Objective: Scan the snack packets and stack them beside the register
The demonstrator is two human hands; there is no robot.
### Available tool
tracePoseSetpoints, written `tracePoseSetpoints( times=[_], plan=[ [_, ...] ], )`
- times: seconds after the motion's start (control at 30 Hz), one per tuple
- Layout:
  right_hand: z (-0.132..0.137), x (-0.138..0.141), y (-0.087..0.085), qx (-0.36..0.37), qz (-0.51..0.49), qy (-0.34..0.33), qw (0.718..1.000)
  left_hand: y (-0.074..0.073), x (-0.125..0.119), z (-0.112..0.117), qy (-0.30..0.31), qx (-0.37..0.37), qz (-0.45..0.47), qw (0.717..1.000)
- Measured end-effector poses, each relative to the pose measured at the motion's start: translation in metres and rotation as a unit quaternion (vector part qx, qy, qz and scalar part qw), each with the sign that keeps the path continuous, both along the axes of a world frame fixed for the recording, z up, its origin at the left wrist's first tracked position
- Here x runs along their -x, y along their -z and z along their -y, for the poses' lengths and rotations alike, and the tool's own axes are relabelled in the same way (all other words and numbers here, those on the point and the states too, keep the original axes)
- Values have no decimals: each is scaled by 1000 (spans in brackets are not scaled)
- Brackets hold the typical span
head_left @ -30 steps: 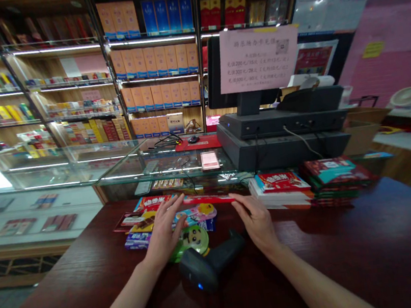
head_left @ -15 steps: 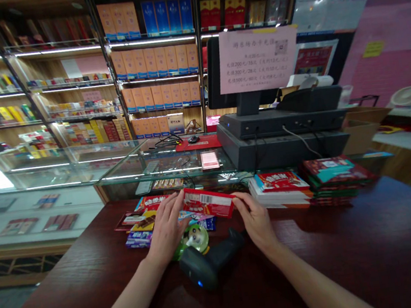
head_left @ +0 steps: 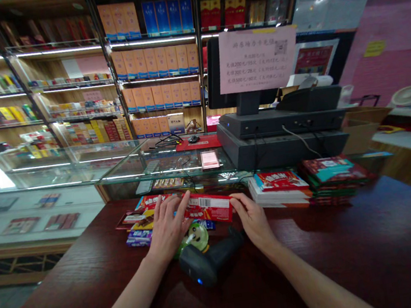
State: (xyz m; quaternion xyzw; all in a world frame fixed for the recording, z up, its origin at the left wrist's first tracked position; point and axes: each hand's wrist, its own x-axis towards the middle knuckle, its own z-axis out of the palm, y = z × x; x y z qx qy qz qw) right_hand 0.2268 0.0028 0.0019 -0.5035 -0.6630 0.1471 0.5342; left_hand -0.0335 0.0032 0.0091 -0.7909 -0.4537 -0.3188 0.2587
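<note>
Both my hands hold a flat red snack packet (head_left: pixel 209 208), tilted up so its barcode side faces me. My left hand (head_left: pixel 168 226) grips its left end, fingers partly spread. My right hand (head_left: pixel 252 219) pinches its right end. Under the packet lies a pile of colourful snack packets (head_left: pixel 141 224) and a green round toy-like item (head_left: pixel 196 236). A dark grey barcode scanner (head_left: pixel 208 259) with a small blue light lies on the dark wooden counter (head_left: pixel 359 254) just below my hands.
Two stacks of packets (head_left: pixel 280 189) (head_left: pixel 332 176) sit to the right. A black till with a screen and a paper notice (head_left: pixel 256 59) stands on the glass showcase (head_left: pixel 123 169) behind. Shelves of boxed goods (head_left: pixel 154 58) fill the back wall.
One second ago both hands were flat over the pile. They have since lifted the red packet and turned its barcode side up, then lowered it slightly.
</note>
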Motion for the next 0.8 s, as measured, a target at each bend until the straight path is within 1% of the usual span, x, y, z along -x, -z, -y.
tracePoseSetpoints(
  times=[0.23,0.5,0.67,0.8],
  plan=[
    [0,1,0,7,-1,5,1000,1,-1,0,-4,-2,-6,1000],
    [0,0,-2,30,-22,-18,999,1,1,-1,1,-15,-5,1000],
    [2,1,-5,42,-53,-20,998,2,3,-2,16,8,-5,1000],
    [3,-1,-6,27,-39,-12,999,-1,6,-2,-3,6,2,1000]
  ],
)
